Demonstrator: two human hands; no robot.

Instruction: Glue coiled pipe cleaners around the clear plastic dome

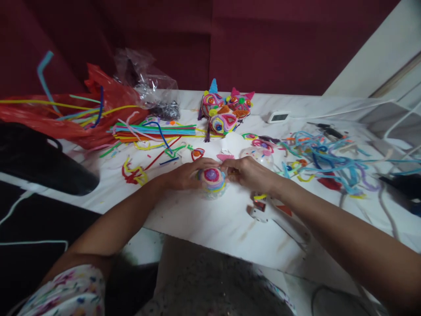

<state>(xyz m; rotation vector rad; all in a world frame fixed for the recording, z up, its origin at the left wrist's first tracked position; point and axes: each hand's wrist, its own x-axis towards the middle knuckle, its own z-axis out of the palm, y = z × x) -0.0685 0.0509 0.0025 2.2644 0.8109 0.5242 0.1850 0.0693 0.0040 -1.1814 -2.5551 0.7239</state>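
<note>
A small round craft piece [212, 182], wrapped in coloured pipe cleaners with a purple and pink disc on top, sits between my hands near the table's front edge. My left hand [190, 172] holds its left side, fingers curved around it. At its upper right is my right hand [241, 171], thumb and fingers pinched together; whatever lies between them is too small and blurred to name. Just behind are a flat red-rimmed shape [198, 153] and a pink piece [225, 156].
Three decorated figures [223, 107] stand at the back. Pipe cleaners spill from a red bag [108, 114] at left; a tangle of blue ones [329, 153] covers the right. A glue gun [261, 213] lies beneath my right forearm. A black object [42, 158] is far left.
</note>
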